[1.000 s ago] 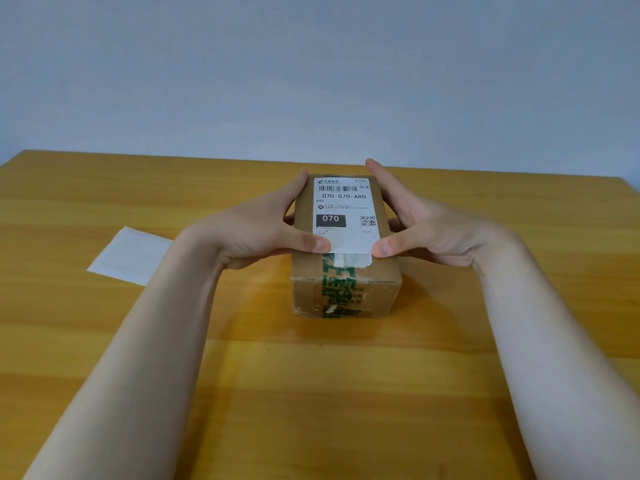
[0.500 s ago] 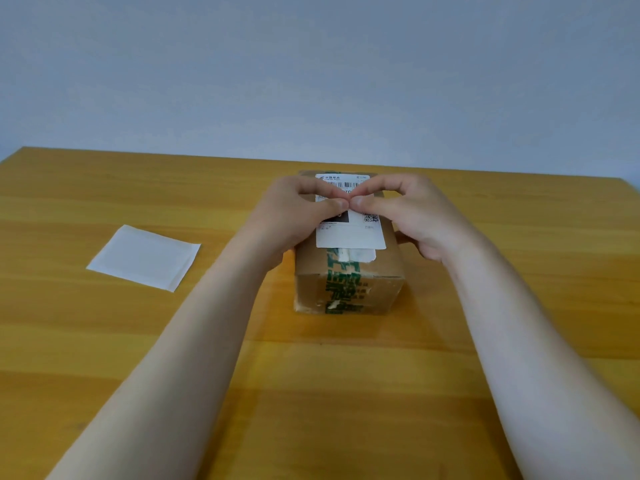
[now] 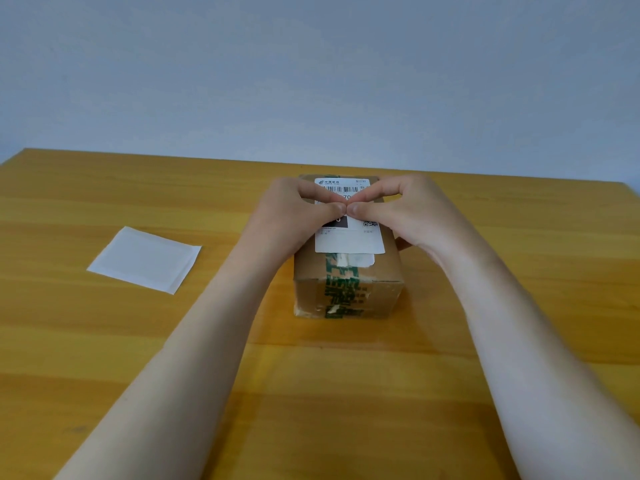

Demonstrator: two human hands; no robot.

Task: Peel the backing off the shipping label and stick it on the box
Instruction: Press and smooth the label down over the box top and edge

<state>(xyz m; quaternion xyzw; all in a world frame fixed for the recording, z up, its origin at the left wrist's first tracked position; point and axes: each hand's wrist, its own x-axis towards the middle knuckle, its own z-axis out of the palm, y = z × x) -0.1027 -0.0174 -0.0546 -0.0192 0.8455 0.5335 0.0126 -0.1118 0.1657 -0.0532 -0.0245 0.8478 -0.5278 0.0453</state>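
Shipping label, white with a barcode along its far edge and a QR code at the right, lying flat on the top face of the cardboard box; its near edge sits short of the box's near edge and overlaps a strip of green-printed tape that runs down the centre of the box. Left hand and right hand both rest on the label's middle, fingers curled and held together, thumb tips and forefinger tips meeting at the label's centre line and pressed down on the paper; neither hand pinches anything. Box standing on a wooden table, roughly centred. Peeled backing sheet, blank and white, lying flat on the table well to the left of the box, apart from both arms.

Judged stage: backing removed, label placed, pressing-down under way. To do this step well, the fingertips would travel from the centre line outward toward the left and right edges, so that trapped air is driven out rather than sealed in, and then along the near and far edges and all four corners. Firm, even pressure matters most where the label crosses the tape, since the slight step there could leave a ridge or a lifting edge. The box appears steady enough that no separate bracing is needed
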